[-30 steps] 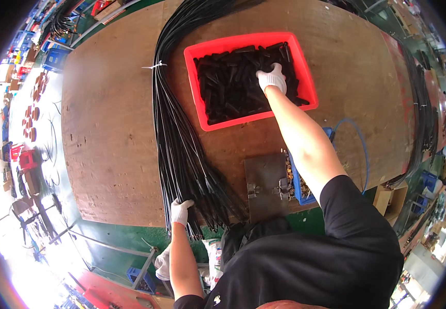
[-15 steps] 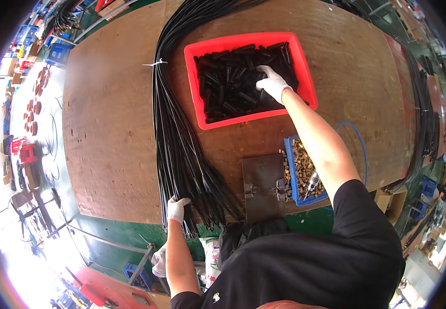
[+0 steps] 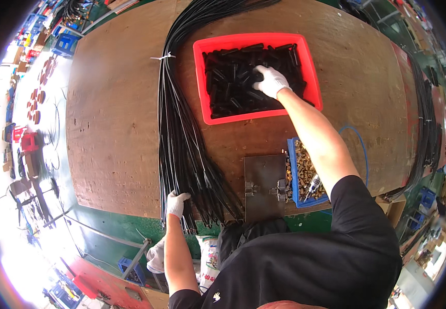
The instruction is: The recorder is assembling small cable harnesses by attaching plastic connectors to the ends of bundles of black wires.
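A long bundle of black cables (image 3: pixel 174 103) runs down the wooden table, tied with a white tie near its far part and fanning out at the near edge. My gloved left hand (image 3: pixel 177 204) is closed on cables at the left side of the loose ends. Beyond and to the right, a red plastic bin (image 3: pixel 314 77) is full of short black tube pieces (image 3: pixel 233 95). My gloved right hand (image 3: pixel 271 82) reaches into it, fingers curled round dark pieces between thumb and forefinger. How many pieces it grips is hidden against the black heap.
A blue tray (image 3: pixel 294 172) of small brass fittings (image 3: pixel 303 157) stands under my right forearm, with a silver-tipped tool (image 3: pixel 313 186) on it. Left of it lies a dark metal plate (image 3: pixel 264 180) with clamps. A blue hose (image 3: pixel 362 141) curves over the table (image 3: pixel 115 129). More black cables (image 3: pixel 426 118) hang at the right.
The view has shifted slightly, so the table things sit a little farther right. My right hand remains in the bin, fingers still curled among the pieces. My left hand stays on the cables.
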A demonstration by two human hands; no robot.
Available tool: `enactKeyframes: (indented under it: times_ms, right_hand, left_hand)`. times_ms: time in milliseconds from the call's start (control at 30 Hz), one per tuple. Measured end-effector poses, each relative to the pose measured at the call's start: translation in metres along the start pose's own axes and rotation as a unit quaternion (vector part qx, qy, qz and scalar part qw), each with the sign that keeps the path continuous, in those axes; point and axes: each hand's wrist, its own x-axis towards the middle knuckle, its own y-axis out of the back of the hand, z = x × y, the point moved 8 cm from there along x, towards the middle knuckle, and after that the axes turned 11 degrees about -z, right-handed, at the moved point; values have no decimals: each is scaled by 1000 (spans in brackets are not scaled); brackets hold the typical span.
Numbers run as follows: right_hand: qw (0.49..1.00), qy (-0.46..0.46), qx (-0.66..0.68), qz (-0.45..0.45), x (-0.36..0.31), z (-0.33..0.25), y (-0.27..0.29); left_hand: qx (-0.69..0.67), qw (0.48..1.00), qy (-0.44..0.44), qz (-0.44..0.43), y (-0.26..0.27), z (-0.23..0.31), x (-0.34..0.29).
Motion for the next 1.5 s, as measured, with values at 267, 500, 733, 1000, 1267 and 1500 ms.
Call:
enactKeyframes:
  times_ms: [267, 500, 733, 1000, 1267, 1500]
  right_hand:
    - [968, 167, 148, 111, -20, 10, 35]
    - [821, 116, 557, 42, -17, 38, 34]
    - [799, 159, 578, 52, -66, -19, 37]
    - [959, 185, 198, -88, -205, -159, -78]
    - [937, 100, 314, -117, -246, -204, -210]
    - [938, -44, 345, -4, -262, -211, -242]
  left_hand:
    - [-9, 1000, 5, -25, -1, 1, 3]
    - [-9, 999, -10, -28, -1, -2, 4]
    - [-11, 999, -12, -38, 1, -2, 1]
    - [-37, 993, -18, -110, -6, 17, -20]
    - [-255, 922, 68, -282, -73, 45, -62]
    - [-307, 904, 38, -296, -79, 24, -45]
